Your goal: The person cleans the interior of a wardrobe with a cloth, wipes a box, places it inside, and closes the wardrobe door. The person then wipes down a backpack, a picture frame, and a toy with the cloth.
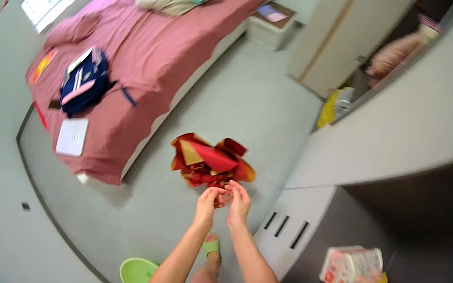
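Note:
A crumpled bundle of red and gold paper [213, 160] spreads out in front of me, its sheets curled and folded over one another. My left hand [209, 199] is closed on the near end of the bundle. Right beside it, my right hand [237, 199] pinches the same end, with the fingertips of both hands almost meeting. Exactly which sheets sit between the fingers is hidden.
A bed with a pink sheet [158, 48] stands to the left, bearing a navy backpack [86, 84] and a white laptop-like slab [72, 136]. Below lies a green basin [135, 275]. At right, a cabinet [310, 214] holds a white printed package [349, 269].

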`<action>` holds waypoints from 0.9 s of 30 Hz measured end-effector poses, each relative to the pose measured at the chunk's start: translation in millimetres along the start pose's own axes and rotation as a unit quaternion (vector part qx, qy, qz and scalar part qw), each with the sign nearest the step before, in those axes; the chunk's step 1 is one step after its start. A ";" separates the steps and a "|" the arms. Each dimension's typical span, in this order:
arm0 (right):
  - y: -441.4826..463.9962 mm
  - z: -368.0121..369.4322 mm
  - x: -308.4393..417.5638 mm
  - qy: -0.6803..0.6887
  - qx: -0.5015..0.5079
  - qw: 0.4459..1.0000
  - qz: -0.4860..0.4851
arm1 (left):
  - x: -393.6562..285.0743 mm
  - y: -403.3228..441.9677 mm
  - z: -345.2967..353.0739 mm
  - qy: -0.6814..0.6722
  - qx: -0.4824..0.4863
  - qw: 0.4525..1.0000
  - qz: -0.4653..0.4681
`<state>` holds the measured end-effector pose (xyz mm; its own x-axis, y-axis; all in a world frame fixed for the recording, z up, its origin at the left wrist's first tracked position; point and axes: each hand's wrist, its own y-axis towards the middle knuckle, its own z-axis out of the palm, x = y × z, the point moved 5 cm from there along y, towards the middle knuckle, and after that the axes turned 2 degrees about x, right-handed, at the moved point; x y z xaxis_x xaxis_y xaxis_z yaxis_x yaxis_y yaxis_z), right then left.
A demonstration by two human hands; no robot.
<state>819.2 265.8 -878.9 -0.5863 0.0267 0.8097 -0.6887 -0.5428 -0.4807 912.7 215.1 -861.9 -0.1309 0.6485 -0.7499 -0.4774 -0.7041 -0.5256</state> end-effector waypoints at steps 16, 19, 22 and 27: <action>-356.4 -422.6 278.2 -0.328 -0.239 0.847 -0.343 | 103.1 -291.1 327.8 0.307 0.302 0.890 0.149; -349.7 -552.7 245.5 -0.409 -0.326 0.807 -0.273 | 119.6 -306.1 330.2 0.328 0.281 0.893 0.125; -320.0 -614.4 249.9 -0.475 -0.380 0.764 -0.215 | 131.0 -312.0 326.1 0.376 0.265 0.878 0.132; -276.9 -625.8 261.6 -0.651 -0.384 0.643 -0.126 | 137.1 -332.1 321.5 0.388 0.234 0.875 0.168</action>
<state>589.6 948.5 -744.5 0.0945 -0.9634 0.2507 -0.9923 -0.0711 0.1011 774.0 630.8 -660.9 0.2105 -0.0929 -0.9732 -0.8528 -0.5042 -0.1363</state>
